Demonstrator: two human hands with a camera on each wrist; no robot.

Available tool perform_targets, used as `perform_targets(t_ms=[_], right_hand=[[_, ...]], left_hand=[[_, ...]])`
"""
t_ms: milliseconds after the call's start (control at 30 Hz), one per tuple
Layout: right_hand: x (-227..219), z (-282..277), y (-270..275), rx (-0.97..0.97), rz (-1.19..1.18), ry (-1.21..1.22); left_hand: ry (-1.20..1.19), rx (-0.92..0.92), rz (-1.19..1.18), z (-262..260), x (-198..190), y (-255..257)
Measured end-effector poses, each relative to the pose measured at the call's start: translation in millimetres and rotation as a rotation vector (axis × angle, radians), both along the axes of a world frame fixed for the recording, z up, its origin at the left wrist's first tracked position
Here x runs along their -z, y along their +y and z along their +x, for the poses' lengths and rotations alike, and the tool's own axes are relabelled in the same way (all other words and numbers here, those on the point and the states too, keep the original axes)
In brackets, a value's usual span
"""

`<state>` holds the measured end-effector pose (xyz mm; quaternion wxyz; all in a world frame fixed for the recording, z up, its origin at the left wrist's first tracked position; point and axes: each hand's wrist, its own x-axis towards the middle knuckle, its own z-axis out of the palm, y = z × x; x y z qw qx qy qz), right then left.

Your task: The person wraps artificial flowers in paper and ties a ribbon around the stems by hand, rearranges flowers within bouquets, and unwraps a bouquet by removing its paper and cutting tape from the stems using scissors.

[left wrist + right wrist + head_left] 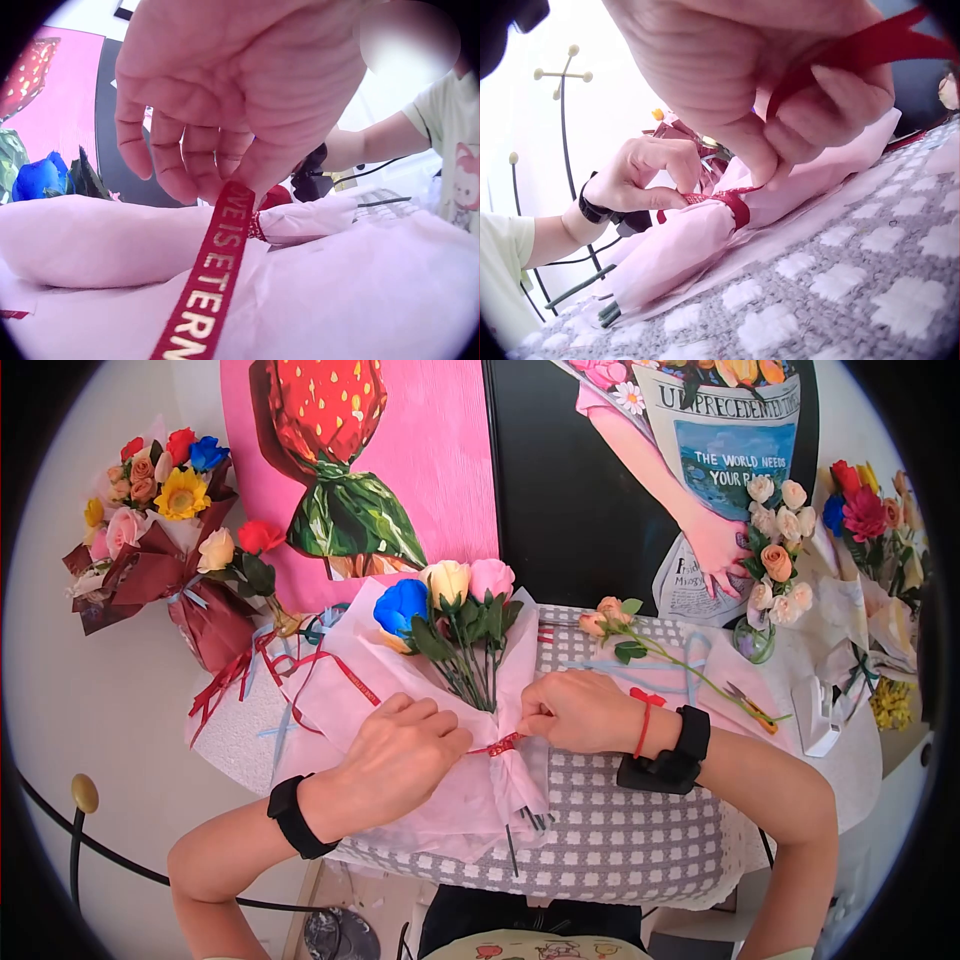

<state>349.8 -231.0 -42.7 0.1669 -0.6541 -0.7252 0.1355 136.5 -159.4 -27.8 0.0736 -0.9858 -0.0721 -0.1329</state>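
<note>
A bouquet with blue (401, 607), cream and pink flowers lies in pink paper (340, 650) on the checked cloth. Red ribbon (739, 209) circles its gathered neck. The left hand (405, 753) pinches one end of the ribbon left of the neck; in the left wrist view gold letters show on the ribbon (213, 277) hanging from thumb and fingertips. The right hand (578, 712) pinches the other end close by the neck, and its loose tail (855, 49) passes over the curled fingers. Green stems (513, 848) stick out below the paper.
Wrapped bouquets stand at the left (180, 575) and right (880, 580). A single flower stem (680, 660), scissors (752, 707), a white tape dispenser (818, 718) and a glass vase (753, 643) are right of the hands. Paintings (440, 480) stand behind.
</note>
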Motion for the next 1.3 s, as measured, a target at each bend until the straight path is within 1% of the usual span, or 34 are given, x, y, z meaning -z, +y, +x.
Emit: perform_targets(t_ms=[67, 167, 233, 267, 333, 367, 433, 467, 533, 567, 633, 667, 733, 767, 833, 867, 933, 967, 1033, 1067, 1133, 1167, 1233, 1267, 1300], right_hand=[[-0.4, 0.9, 0.2, 0.0, -0.022, 0.003], [1.4, 3.2, 0.5, -0.009, -0.034, 0.034], [4.3, 6.0, 0.8, -0.051, 0.022, 0.08], [1.7, 5.2, 0.5, -0.052, 0.023, 0.08], [-4.1, 5.0, -0.3, -0.032, -0.05, 0.089], [-3.1, 5.5, 0.0, -0.032, -0.05, 0.088], [-1.2, 6.2, 1.2, -0.037, -0.031, 0.089], [-1.8, 6.1, 1.3, -0.038, -0.03, 0.089], [-2.9, 5.8, 1.1, -0.049, -0.047, 0.089], [-0.3, 6.4, 1.8, -0.049, -0.047, 0.089], [6.8, 8.3, 3.4, -0.091, 0.023, 0.095], [6.7, 8.4, 3.4, -0.09, 0.023, 0.095], [6.4, 8.7, 3.5, -0.109, 0.03, 0.087], [3.8, 7.7, 2.9, -0.109, 0.029, 0.087], [-2.2, 6.7, 1.4, -0.091, 0.01, 0.098], [-3.4, 7.0, 1.4, -0.092, 0.009, 0.098], [-5.5, 7.7, 1.4, -0.103, 0.023, 0.165], [-9.0, 6.8, 0.9, -0.103, 0.023, 0.166], [-15.7, 4.1, -0.3, -0.079, -0.025, 0.201], [-16.7, 3.1, -0.4, -0.08, -0.025, 0.202], [-18.7, 1.4, -0.8, -0.11, 0.03, 0.176], [-20.2, 0.3, -1.7, -0.109, 0.031, 0.175], [-22.5, -2.1, -3.9, -0.109, 0.053, 0.156], [-22.8, -2.4, -4.5, -0.108, 0.054, 0.156], [-22.8, -2.8, -4.8, -0.108, 0.051, 0.156]], left_hand=[[0.007, -0.008, 0.007, -0.2, -1.1, 0.1], [-0.032, -0.029, -0.053, -1.7, -1.8, 3.2], [-0.038, -0.028, -0.167, -3.7, -7.0, 6.1], [-0.037, -0.029, -0.166, -5.2, -8.8, 7.8], [-0.046, -0.02, -0.182, -8.1, -11.5, 11.5], [-0.047, -0.021, -0.182, -9.6, -12.0, 13.3], [-0.031, -0.037, -0.296, -12.7, -11.8, 17.7], [-0.032, -0.037, -0.295, -14.0, -11.7, 20.1], [0.011, -0.076, -0.488, -15.7, -10.7, 24.0], [0.011, -0.075, -0.488, -15.9, -9.4, 24.9], [-0.119, -0.008, -0.363, -15.9, -6.7, 25.7], [-0.119, -0.007, -0.364, -15.6, -8.0, 23.8], [-0.082, -0.085, -0.137, -14.2, -13.9, 15.2], [-0.083, -0.085, -0.139, -13.6, -14.4, 10.3], [-0.091, -0.245, -0.087, -12.2, -13.2, 0.6], [-0.09, -0.246, -0.088, -10.4, -13.2, -1.5], [-0.128, -0.263, -0.196, -7.0, -12.9, -4.5], [-0.127, -0.263, -0.196, -4.6, -11.7, -4.2], [-0.322, -0.179, -0.642, 1.2, -7.0, -0.9], [-0.321, -0.179, -0.642, 3.7, -4.7, -0.5], [-0.387, -0.103, -0.797, 8.9, -0.3, 0.4], [-0.387, -0.101, -0.796, 11.4, 2.6, 0.9], [-0.528, -0.037, -1.032, 14.7, 10.8, 2.3], [-0.527, -0.036, -1.032, 15.4, 18.0, 5.3], [-0.562, -0.019, -1.124, 15.5, 25.9, 9.0]])
